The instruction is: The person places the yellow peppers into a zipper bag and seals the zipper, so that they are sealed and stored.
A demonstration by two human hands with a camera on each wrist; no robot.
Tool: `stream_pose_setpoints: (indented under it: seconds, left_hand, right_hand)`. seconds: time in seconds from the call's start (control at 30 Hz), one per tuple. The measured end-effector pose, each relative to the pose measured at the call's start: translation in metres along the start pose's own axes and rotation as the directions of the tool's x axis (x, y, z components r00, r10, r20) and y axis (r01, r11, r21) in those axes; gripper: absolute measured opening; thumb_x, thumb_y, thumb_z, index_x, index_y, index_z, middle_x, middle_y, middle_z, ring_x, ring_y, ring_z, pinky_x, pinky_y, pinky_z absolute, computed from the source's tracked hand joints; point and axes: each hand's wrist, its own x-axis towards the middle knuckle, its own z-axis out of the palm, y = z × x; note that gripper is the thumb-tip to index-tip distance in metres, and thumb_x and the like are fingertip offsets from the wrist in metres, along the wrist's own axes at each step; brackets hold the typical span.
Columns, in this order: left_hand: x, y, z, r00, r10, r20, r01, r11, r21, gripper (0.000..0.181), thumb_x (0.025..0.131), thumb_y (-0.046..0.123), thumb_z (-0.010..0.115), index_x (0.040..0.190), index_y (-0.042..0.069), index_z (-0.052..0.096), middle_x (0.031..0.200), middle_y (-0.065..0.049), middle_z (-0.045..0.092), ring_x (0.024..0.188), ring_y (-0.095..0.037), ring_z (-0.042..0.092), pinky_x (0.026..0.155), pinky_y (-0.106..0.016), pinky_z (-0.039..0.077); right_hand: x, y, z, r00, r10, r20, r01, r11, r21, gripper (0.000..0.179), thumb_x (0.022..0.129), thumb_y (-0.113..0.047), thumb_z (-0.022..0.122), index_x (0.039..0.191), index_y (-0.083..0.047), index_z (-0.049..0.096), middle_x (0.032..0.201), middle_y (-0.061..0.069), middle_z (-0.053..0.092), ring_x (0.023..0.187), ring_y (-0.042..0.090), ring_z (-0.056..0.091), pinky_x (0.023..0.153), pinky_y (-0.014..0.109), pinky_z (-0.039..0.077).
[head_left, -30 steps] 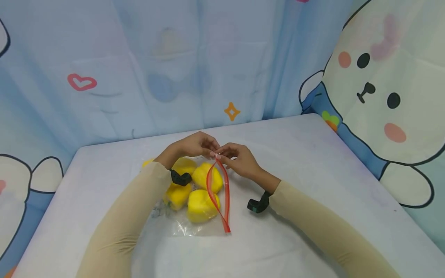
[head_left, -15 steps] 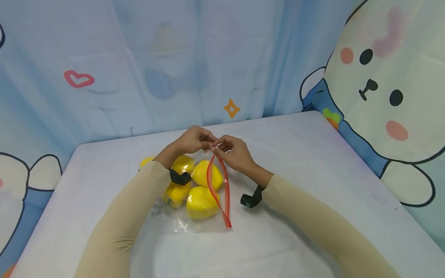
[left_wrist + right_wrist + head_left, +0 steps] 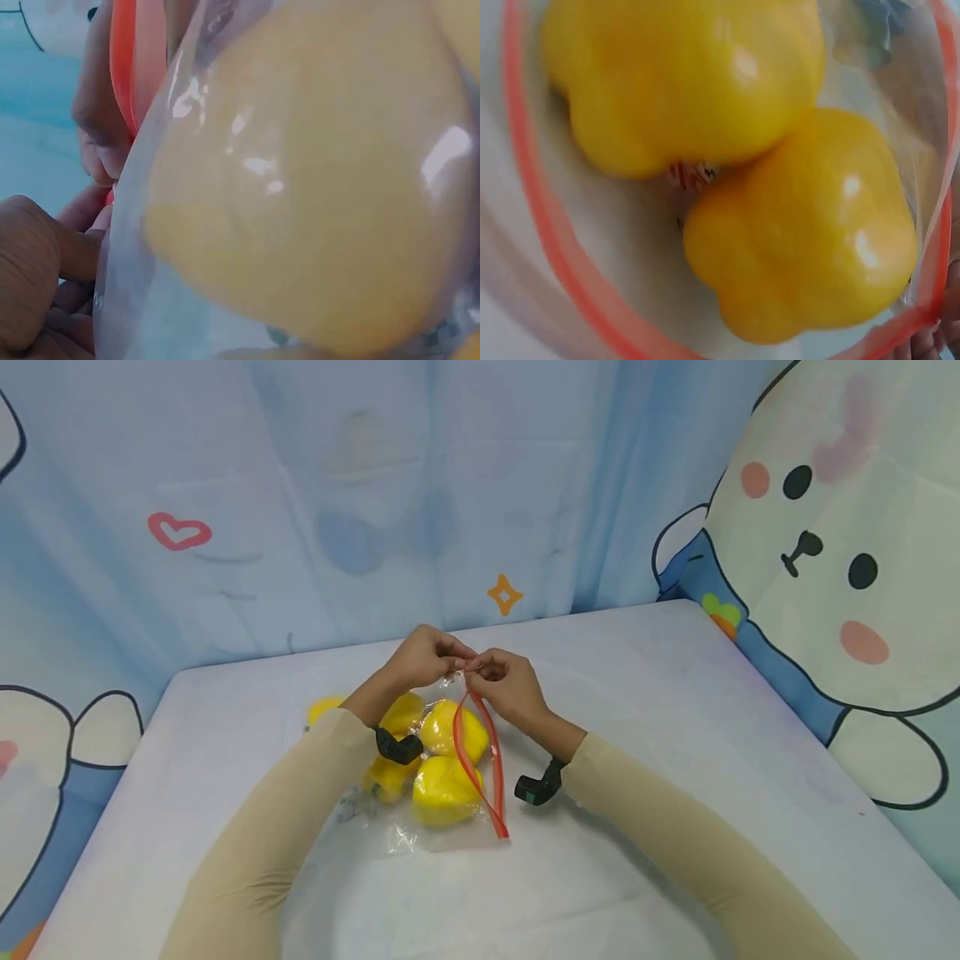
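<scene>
A clear zip bag point(image 3: 401, 837) with a red zip strip point(image 3: 497, 768) lies on the table, holding several yellow bell peppers point(image 3: 447, 792). At the far end of its mouth, my left hand point(image 3: 422, 658) pinches the edge with thumb and fingers. Right beside it, my right hand point(image 3: 516, 690) pinches the same edge. Nearer me, the mouth gapes between the two red strips. Through the plastic, one pepper point(image 3: 315, 172) fills most of the left wrist view. Two peppers show inside the open mouth in the right wrist view. My left forearm hides part of the bag.
A white cloth covers the table point(image 3: 637, 693). Behind it hangs a blue printed curtain point(image 3: 375, 527), with a cartoon bear on the right. Black wrist cameras sit under both sleeves, the left camera point(image 3: 399, 747) close over the peppers.
Both hands have moved slightly away from me, still pinching the far end of the bag's edge. The bag has shifted a little the same way.
</scene>
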Motion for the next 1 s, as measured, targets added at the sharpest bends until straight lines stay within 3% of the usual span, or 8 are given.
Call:
stream_pose_setpoints:
  seconds: [0.2,0.37,0.5,0.6,0.87,1.0]
  left_hand:
    - [-0.001,0.0,-0.004,0.995,-0.103,-0.006,0.101,0.988,-0.113,0.022,0.095,0.007,0.062,0.114,0.004,0.073,0.105,-0.015,0.073,0.08,-0.02,0.066,0.091,-0.045,0.058]
    - [-0.004,0.001,0.003,0.99,-0.139,-0.026,0.136,0.986,-0.097,0.021,0.095,0.006,0.062,0.111,0.005,0.075,0.102,-0.012,0.073,0.076,-0.017,0.064,0.08,-0.034,0.06]
    - [-0.005,0.006,0.007,0.985,-0.137,-0.107,0.132,0.99,-0.056,0.024,0.094,0.003,0.061,0.112,0.008,0.075,0.09,-0.009,0.07,0.067,-0.016,0.056,0.06,-0.022,0.05]
    - [-0.003,0.01,0.006,0.978,-0.126,-0.166,0.121,0.992,-0.042,0.027,0.094,0.0,0.059,0.11,0.012,0.076,0.086,-0.008,0.066,0.065,-0.017,0.053,0.055,-0.02,0.044]
    - [0.004,0.016,0.005,0.958,-0.157,-0.239,0.152,0.988,-0.037,0.023,0.095,0.004,0.06,0.106,0.015,0.078,0.102,-0.005,0.069,0.073,-0.017,0.058,0.059,-0.018,0.047]
    - [0.007,0.018,0.005,0.957,-0.146,-0.253,0.137,0.989,-0.053,0.022,0.095,0.004,0.06,0.106,0.012,0.078,0.105,-0.007,0.07,0.076,-0.017,0.059,0.061,-0.018,0.049]
  right_hand:
    - [0.005,-0.005,0.001,0.999,-0.042,0.023,0.043,0.999,-0.01,0.017,0.092,-0.023,0.069,0.103,-0.01,0.072,0.088,0.01,0.073,0.073,0.017,0.068,0.066,0.025,0.058]
    - [0.001,0.002,0.002,0.999,-0.028,0.024,0.028,0.999,-0.03,0.012,0.089,-0.02,0.071,0.091,-0.009,0.071,0.084,0.008,0.073,0.07,0.014,0.067,0.065,0.024,0.057]
    - [-0.007,0.007,0.0,0.998,-0.046,0.035,0.047,0.999,-0.018,0.008,0.088,-0.014,0.071,0.09,-0.007,0.07,0.083,0.009,0.072,0.069,0.016,0.065,0.066,0.023,0.057]
    - [-0.012,0.007,-0.002,0.995,-0.088,0.044,0.089,0.996,-0.009,0.008,0.087,-0.013,0.071,0.089,-0.006,0.07,0.084,0.01,0.071,0.07,0.018,0.064,0.068,0.023,0.058]
    - [-0.022,0.002,-0.015,0.989,-0.061,0.132,0.06,0.998,0.017,0.01,0.088,-0.014,0.072,0.091,-0.005,0.071,0.088,0.012,0.07,0.071,0.018,0.064,0.067,0.02,0.056]
    - [-0.029,0.001,-0.023,0.987,-0.076,0.145,0.073,0.997,0.022,0.013,0.088,-0.014,0.073,0.092,-0.003,0.071,0.091,0.015,0.07,0.073,0.018,0.064,0.068,0.019,0.056]
